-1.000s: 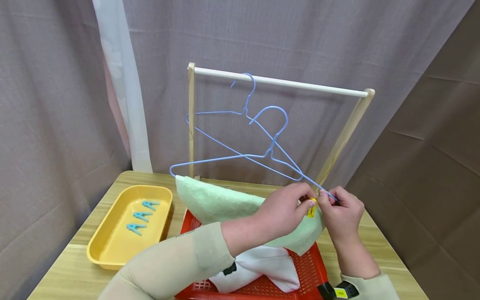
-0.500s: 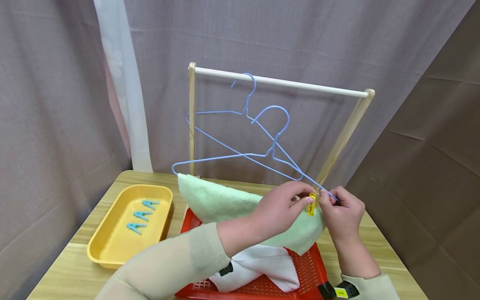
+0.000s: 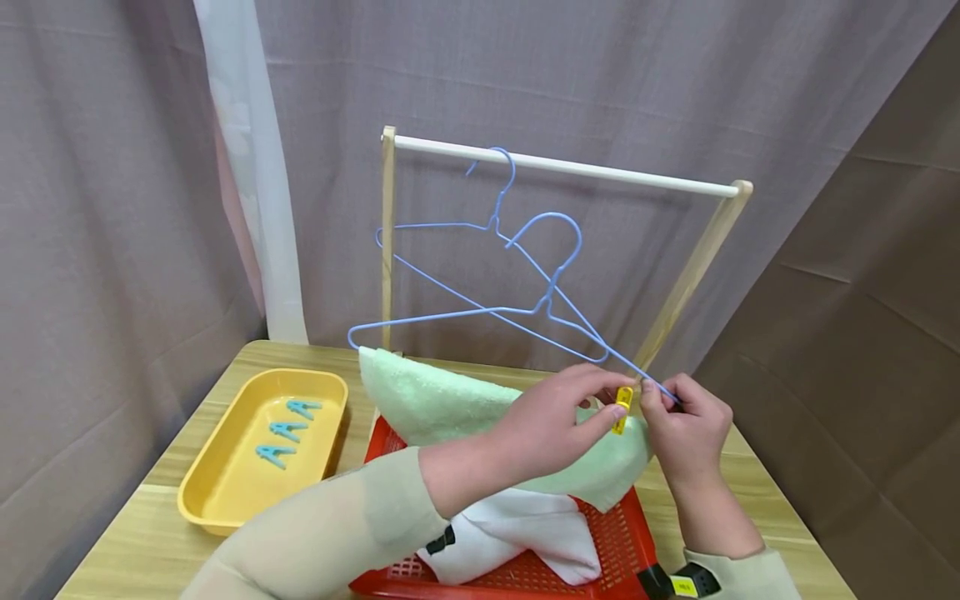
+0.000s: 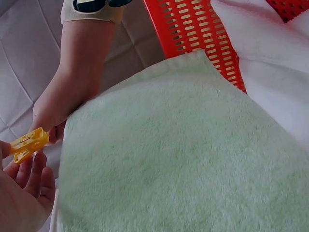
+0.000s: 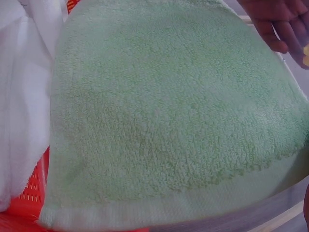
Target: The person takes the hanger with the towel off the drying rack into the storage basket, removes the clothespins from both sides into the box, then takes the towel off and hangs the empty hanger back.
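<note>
A blue wire hanger point(image 3: 450, 315) is held by its right end in my right hand point(image 3: 686, 425), thumb against the wire and fingers curled round it. Over its lower bar hangs a pale green towel point(image 3: 442, 400), which fills most of both wrist views. My left hand point(image 3: 543, 421) pinches a yellow clothespin point(image 3: 622, 410) at the towel's upper right corner, just left of the right hand. In the left wrist view the clothespin point(image 4: 30, 143) lies between thumb and fingers, beside the towel's edge point(image 4: 65, 140).
Behind, a second blue hanger point(image 3: 498, 200) hangs from the white rod point(image 3: 600, 172) of a wooden rack. Below the towel, a red basket point(image 3: 637, 542) holds a white cloth point(image 3: 525, 533). At left, a yellow tray point(image 3: 225, 500) contains several teal clothespins point(image 3: 287, 430).
The left hand has shifted slightly left and down, its fingers straighter round the yellow clothespin, which shows more fully and tilts a little. The right hand keeps hold of the hanger's end.
</note>
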Tool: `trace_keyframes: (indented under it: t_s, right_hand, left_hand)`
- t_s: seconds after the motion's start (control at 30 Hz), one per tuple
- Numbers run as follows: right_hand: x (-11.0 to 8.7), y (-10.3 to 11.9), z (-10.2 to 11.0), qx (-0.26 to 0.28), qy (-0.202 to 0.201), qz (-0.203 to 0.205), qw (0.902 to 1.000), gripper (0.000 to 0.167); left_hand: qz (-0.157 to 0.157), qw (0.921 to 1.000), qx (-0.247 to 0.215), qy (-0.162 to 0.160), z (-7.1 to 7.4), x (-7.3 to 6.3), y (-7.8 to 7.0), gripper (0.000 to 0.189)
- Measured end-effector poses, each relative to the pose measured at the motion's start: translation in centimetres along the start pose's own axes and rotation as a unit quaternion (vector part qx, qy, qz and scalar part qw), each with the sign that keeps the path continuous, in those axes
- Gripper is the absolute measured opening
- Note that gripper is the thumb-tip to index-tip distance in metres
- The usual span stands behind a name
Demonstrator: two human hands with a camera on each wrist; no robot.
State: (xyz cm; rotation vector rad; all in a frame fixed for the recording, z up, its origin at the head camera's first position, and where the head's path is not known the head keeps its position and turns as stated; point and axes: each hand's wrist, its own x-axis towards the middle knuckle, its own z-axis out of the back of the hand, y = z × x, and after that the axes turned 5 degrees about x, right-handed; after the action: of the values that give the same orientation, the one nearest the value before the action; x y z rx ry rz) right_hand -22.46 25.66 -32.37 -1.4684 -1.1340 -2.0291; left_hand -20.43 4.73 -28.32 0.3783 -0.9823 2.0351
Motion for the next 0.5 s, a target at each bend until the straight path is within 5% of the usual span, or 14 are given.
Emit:
trace_keyframes:
  t_s: [0.5]
  right_hand:
    - [0.2,0.4,0.0,0.001,-0.006,-0.015,0.9999,0.030]
  left_hand:
    - [-0.013,0.9994,-0.010,-0.030,2.3,-1.8,0.1,0.030]
